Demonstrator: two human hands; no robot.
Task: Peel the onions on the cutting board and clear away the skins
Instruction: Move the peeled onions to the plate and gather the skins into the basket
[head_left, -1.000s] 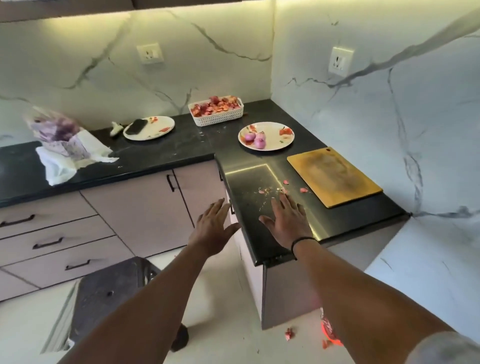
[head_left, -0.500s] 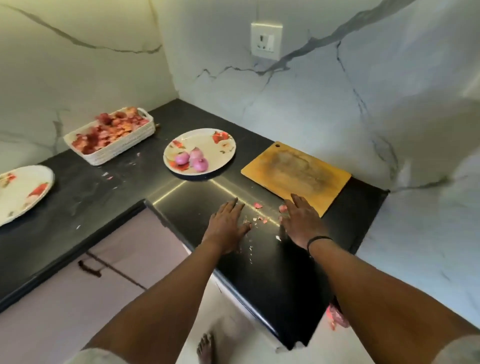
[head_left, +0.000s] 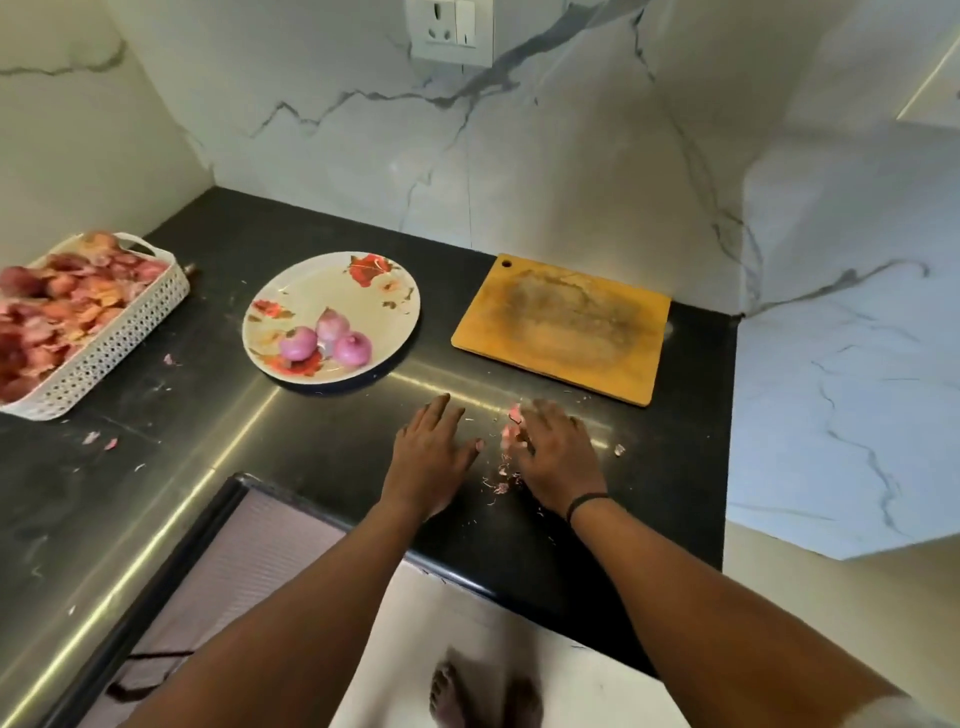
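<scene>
Three peeled purple onions (head_left: 326, 340) lie on a floral plate (head_left: 363, 291) on the black counter. The bare wooden cutting board (head_left: 563, 327) lies to the plate's right, near the wall. In front of the board, my left hand (head_left: 428, 457) rests flat on the counter with straight fingers. My right hand (head_left: 558, 457) lies flat beside it, blurred, its side against a small heap of pink skin scraps (head_left: 511, 436). Finer crumbs of skin lie between the two hands.
A white perforated basket (head_left: 111, 343) full of onion skins stands at the left. Stray skin bits (head_left: 98, 439) dot the counter near it. A marble wall with a socket (head_left: 451, 31) backs the counter. The counter's front edge runs just under my wrists; bare feet show below.
The view has come closer and turned down over the counter. My hands have moved closer together, and my right hand has pushed the scattered skin scraps leftward into a small heap.
</scene>
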